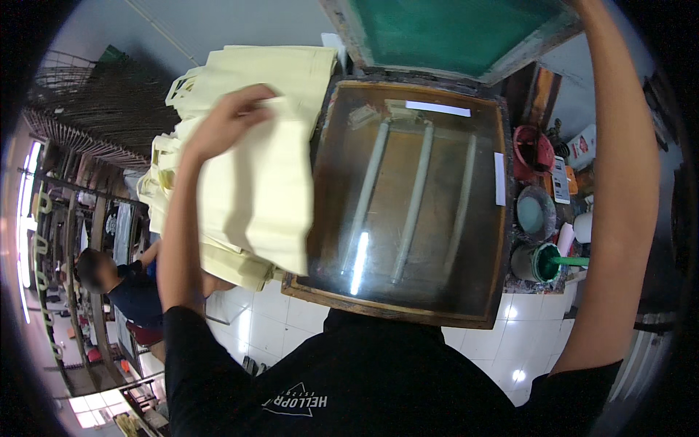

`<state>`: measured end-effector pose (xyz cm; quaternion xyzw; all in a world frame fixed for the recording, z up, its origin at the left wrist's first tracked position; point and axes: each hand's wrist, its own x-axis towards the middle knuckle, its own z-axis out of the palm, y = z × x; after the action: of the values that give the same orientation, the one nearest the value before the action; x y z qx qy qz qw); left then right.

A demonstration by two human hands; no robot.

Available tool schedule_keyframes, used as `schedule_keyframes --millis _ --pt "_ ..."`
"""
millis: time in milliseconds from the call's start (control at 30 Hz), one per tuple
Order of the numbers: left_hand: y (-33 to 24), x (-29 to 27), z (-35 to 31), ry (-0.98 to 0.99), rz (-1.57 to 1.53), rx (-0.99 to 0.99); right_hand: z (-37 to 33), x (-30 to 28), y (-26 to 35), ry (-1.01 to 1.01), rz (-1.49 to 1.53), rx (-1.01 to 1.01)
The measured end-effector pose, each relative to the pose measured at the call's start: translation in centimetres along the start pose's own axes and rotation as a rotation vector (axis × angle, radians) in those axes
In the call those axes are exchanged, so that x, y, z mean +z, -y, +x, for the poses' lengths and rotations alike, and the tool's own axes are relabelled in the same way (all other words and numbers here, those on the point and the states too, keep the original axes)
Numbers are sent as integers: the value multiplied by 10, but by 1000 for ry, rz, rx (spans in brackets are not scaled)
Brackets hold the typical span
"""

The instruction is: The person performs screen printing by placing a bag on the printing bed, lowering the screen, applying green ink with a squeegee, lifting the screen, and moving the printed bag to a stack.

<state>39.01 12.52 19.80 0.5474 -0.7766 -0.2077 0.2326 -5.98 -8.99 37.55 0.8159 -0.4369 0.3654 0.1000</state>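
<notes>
My left hand is closed on the upper edge of a pale yellow fabric bag, which hangs a little blurred over a heap of similar bags. To the right is a wooden-framed glass-topped printing table with pale tubes under the glass. Beyond its far edge, a screen printing frame with green mesh is tilted up. My right arm reaches to that frame's right corner. Only the base of my right hand shows at the top edge; its fingers are hidden.
Right of the table stand an open pot of green ink with a green-handled tool, a bowl of pale liquid, a red basin and a phone. Wire racks rise at left. Another person sits at lower left.
</notes>
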Motion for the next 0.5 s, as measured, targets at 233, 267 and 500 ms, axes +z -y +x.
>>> schedule_keyframes --millis 233,267,500 --pt "-33 317 131 -9 -93 187 -8 -1 10 15 -84 -53" --pt "-39 340 136 -97 7 206 -5 -1 7 15 -130 -84" --pt "-50 370 185 -162 42 364 17 8 -15 73 -214 -208"
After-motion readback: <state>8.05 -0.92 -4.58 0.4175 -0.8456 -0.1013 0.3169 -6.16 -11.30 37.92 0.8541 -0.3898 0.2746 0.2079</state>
